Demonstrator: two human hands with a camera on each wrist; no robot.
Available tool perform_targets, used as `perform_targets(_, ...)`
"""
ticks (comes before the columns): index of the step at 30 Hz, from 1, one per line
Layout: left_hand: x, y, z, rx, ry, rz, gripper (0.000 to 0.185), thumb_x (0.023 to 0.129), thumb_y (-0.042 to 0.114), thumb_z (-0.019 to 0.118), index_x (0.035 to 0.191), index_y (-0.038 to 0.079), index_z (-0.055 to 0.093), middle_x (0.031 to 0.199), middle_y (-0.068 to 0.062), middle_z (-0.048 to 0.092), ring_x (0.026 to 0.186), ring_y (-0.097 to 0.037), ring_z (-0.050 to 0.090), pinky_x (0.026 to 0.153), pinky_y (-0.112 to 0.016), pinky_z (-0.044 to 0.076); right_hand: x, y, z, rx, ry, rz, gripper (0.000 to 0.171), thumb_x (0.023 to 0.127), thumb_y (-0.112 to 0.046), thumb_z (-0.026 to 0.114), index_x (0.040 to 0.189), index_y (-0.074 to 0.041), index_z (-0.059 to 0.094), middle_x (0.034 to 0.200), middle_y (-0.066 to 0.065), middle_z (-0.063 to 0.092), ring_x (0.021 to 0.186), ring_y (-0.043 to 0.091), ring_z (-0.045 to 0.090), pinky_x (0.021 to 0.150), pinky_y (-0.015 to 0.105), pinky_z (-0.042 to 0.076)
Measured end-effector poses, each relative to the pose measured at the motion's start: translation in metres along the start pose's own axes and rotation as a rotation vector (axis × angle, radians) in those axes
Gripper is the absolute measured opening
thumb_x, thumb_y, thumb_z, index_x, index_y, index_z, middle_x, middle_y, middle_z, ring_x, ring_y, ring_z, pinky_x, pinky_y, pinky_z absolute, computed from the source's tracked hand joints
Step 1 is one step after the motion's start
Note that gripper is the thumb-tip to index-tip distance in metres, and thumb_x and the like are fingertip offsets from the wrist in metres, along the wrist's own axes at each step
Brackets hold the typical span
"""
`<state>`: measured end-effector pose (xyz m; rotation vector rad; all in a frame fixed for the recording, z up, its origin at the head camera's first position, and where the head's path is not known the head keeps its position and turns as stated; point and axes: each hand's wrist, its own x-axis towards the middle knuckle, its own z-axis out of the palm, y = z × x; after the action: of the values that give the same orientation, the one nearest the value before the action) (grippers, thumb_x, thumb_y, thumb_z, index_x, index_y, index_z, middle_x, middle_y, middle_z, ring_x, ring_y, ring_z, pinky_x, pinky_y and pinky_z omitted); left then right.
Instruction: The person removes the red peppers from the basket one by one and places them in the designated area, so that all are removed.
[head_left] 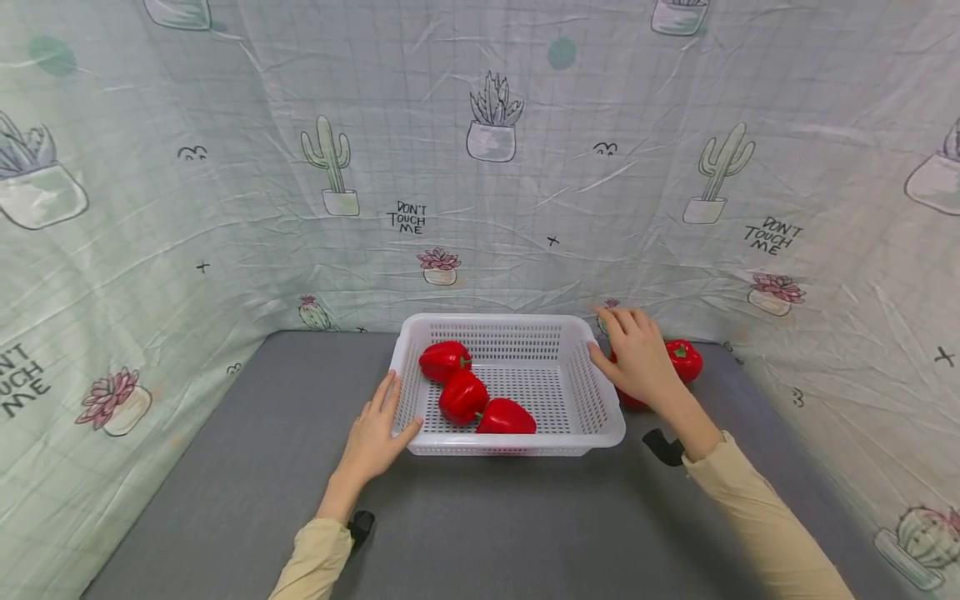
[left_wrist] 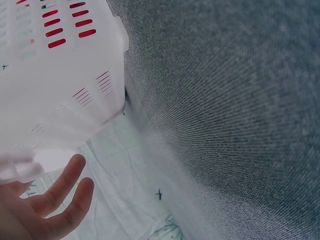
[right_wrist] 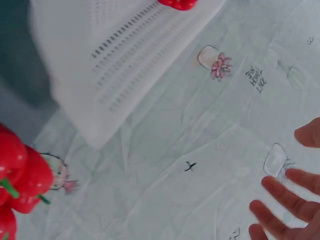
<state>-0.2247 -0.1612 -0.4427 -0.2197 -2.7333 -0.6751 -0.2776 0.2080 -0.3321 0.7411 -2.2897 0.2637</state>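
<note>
Sleeves [head_left: 757,508] in pale beige lie nearest, one coming in from each near corner over the grey surface [head_left: 480,525]. Left hand [head_left: 375,437] rests against the near left corner of the basket [head_left: 603,417], its fingers straight and relaxed along the left wall and the thumb along the near wall; it grips nothing. From the left wrist view the fingers [left_wrist: 62,182] are spread loosely just beside the white slotted wall [left_wrist: 65,75].

Right hand [head_left: 637,354] is at the far right corner of the basket, fingers stretched out and slightly spread, thumb touching the right rim; it holds nothing. In the right wrist view its fingertips [right_wrist: 282,195] hang open in front of the cloth.

Basket stands in the middle of the surface, toward the far edge, a white rectangular tray with its long axis running left to right and its open side up. Three red peppers sit inside in a touching row that runs from far left to near right: the far one [head_left: 444,360] with its green stem pointing right, the middle one [head_left: 462,397], and the near one [head_left: 506,417] against the near wall.

Just right of the basket, partly hidden under the right hand, more red peppers [head_left: 684,360] lie on the surface; the clearest shows its green stem on top.

A cactus-print cloth [head_left: 480,167] walls in the scene on the left, far and right sides.
</note>
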Motion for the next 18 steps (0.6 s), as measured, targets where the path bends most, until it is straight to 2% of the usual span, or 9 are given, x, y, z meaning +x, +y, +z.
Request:
perform_targets(4, 0.000, 0.001, 0.000, -0.006, -0.001, 0.001, 0.074, 0.082, 0.041, 0.056, 0.140, 0.004, 0.028, 0.147, -0.012, 0.023, 0.108, -0.040, 0.047, 0.084, -0.057, 0.040, 0.015, -0.006, 0.002, 0.018, -0.007, -0.094, 0.046, 0.076, -0.020, 0.063, 0.118, -0.003, 0.053, 0.106, 0.016, 0.057, 0.096, 0.033, 0.049, 0.080, 0.050, 0.041)
perform_targets(9, -0.001, 0.001, 0.000, -0.005, 0.001, 0.003, 0.073, 0.082, 0.039, 0.056, 0.139, 0.004, 0.028, 0.146, -0.012, 0.024, 0.109, -0.041, 0.047, 0.084, -0.058, 0.039, 0.033, -0.013, 0.013, 0.040, -0.064, -0.206, 0.044, 0.078, -0.020, 0.064, 0.118, -0.005, 0.054, 0.106, 0.013, 0.058, 0.096, 0.029, 0.048, 0.082, 0.046, 0.040)
perform_targets(15, 0.000, 0.001, -0.001, -0.005, -0.009, 0.002, 0.074, 0.082, 0.039, 0.057, 0.139, 0.003, 0.027, 0.147, -0.012, 0.022, 0.111, -0.042, 0.046, 0.084, -0.059, 0.038, 0.050, -0.026, 0.031, 0.049, -0.110, -0.308, 0.039, 0.080, -0.022, 0.063, 0.116, -0.009, 0.056, 0.105, 0.009, 0.057, 0.094, 0.025, 0.048, 0.080, 0.042, 0.041)
perform_targets(18, 0.000, 0.000, 0.000, -0.004, 0.003, 0.004, 0.074, 0.081, 0.038, 0.058, 0.139, 0.002, 0.029, 0.147, -0.012, 0.023, 0.111, -0.043, 0.046, 0.084, -0.060, 0.038, 0.054, -0.035, 0.040, 0.055, -0.152, -0.343, 0.038, 0.080, -0.023, 0.063, 0.116, -0.011, 0.056, 0.106, 0.008, 0.056, 0.097, 0.024, 0.047, 0.083, 0.041, 0.040)
